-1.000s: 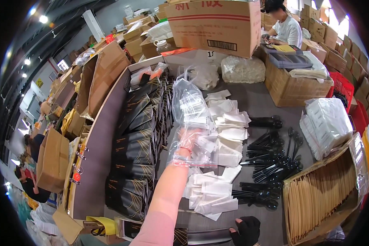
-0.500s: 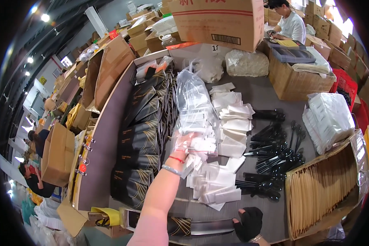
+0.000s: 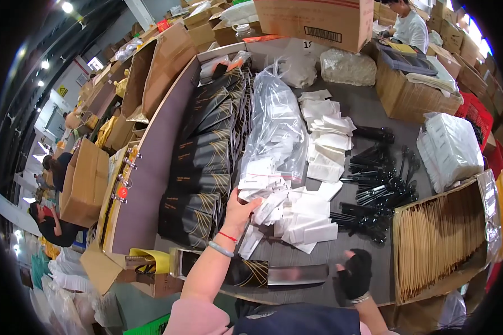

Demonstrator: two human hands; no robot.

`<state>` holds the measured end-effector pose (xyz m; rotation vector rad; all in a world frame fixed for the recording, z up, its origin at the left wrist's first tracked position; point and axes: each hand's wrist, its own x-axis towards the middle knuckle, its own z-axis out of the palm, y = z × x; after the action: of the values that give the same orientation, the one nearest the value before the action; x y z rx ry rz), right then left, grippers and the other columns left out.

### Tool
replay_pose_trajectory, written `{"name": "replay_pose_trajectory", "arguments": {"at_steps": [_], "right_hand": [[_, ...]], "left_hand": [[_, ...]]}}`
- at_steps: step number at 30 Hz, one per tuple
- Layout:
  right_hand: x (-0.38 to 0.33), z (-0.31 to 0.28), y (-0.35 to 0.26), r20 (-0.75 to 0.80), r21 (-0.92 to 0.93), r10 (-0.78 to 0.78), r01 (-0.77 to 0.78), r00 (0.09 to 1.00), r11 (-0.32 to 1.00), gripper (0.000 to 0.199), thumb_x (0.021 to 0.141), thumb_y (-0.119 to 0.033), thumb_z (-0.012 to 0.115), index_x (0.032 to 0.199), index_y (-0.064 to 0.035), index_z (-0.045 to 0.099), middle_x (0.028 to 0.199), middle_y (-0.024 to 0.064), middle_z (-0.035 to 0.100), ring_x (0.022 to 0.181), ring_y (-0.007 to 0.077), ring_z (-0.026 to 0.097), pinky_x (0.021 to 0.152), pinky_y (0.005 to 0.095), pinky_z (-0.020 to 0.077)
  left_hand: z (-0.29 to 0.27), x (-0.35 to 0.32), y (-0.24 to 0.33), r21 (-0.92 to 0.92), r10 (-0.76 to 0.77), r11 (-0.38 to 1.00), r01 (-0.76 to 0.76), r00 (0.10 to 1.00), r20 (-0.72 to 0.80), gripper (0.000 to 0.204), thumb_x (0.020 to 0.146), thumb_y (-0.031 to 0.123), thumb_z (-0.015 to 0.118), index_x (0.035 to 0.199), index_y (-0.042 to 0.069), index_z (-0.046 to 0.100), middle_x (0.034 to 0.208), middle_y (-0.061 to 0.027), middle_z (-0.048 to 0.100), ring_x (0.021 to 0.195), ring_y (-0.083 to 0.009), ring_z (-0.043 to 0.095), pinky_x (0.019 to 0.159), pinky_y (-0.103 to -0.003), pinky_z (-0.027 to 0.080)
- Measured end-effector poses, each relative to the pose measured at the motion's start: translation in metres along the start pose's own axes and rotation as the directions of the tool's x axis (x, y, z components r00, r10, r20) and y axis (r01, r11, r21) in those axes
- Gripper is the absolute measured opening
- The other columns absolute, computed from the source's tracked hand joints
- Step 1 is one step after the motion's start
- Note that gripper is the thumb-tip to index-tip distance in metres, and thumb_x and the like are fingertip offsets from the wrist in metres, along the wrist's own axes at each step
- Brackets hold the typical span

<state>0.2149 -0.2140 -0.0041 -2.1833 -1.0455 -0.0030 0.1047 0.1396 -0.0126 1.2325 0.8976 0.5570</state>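
My left hand [image 3: 239, 213] grips the lower edge of a clear plastic bag [image 3: 275, 134] that lies along the table and spills small white packets [image 3: 296, 215] into a loose heap. My right hand [image 3: 355, 273], in a black glove, rests near the table's front edge beside a flat black box [image 3: 274, 274]; its fingers are curled and I see nothing in them. Black utensils [image 3: 374, 184] lie in a pile to the right of the packets. Rows of black boxes with gold lines [image 3: 204, 162] stand to the left of the bag.
An open carton of tan envelopes [image 3: 441, 245] sits at the right front. A bag of white items [image 3: 452, 148] lies behind it. Brown cartons [image 3: 318, 19] stand at the back, where another person [image 3: 411, 28] works. More people and cartons are at the far left below the table.
My left hand has come down from holding the bag raised to the table, pulling the bag toward me. More white packets have spilled out. The gloved right hand has moved up into view.
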Motion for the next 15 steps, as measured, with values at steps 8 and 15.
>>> {"name": "replay_pose_trajectory", "arguments": {"at_steps": [8,15], "right_hand": [[-0.042,-0.12,0.146,-0.461,-0.273,0.278,-0.433,0.843,0.859,0.034,0.089,-0.014,0.065,0.117,0.0037,0.056,0.115,0.0181,0.059,0.109,0.0348,0.055,0.097,0.0404,0.043],[-0.05,-0.153,0.185,-0.382,-0.352,0.562,-0.678,0.733,0.645,0.037,0.093,-0.02,0.061,0.12,0.0047,0.058,0.121,0.0195,0.059,0.113,0.0344,0.056,0.098,0.0397,0.0432]], "left_hand": [[-0.028,-0.06,-0.003,0.638,0.361,0.709,-0.3,0.932,0.036,0.037,0.08,0.009,0.075,0.115,0.001,0.064,0.104,-0.0073,0.065,0.088,-0.0131,0.062,0.076,-0.028,0.053],[0.006,-0.05,-0.014,0.74,0.534,0.432,-0.515,0.808,0.25,0.032,0.079,0.013,0.074,0.108,0.003,0.067,0.1,-0.0125,0.065,0.087,-0.0257,0.065,0.074,-0.034,0.053]]}}
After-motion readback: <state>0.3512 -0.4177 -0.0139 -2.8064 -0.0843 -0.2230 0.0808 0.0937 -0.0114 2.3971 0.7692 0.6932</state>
